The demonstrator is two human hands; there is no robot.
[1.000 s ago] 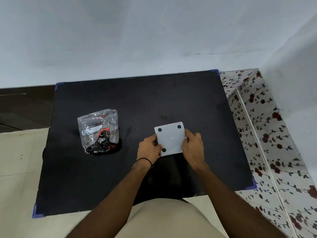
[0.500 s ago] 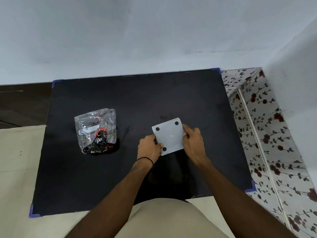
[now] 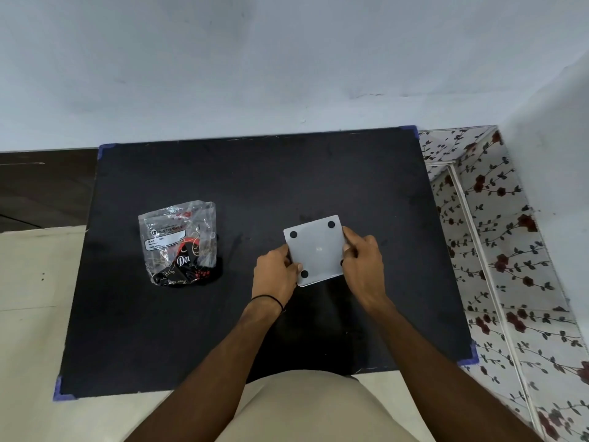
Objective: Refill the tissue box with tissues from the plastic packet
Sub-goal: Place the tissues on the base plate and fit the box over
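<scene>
Both my left hand (image 3: 276, 272) and right hand (image 3: 363, 262) fingers (image 3: 350, 239) clench the upturned tissue box (image 3: 314, 250) between them; uneven prying could fling its base toward the plastic packet (image 3: 180, 242) beyond my left fingers.

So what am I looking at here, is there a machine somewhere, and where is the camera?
No machine: a person works with bare hands, and the one camera sits on their head, looking down. The left hand and right hand grip opposite sides of a white square tissue box, turned so its underside with round black feet faces the camera. It is held over a black table. To the left lies a clear plastic packet of tissues, untouched. The job is to refill the box from that packet.
</scene>
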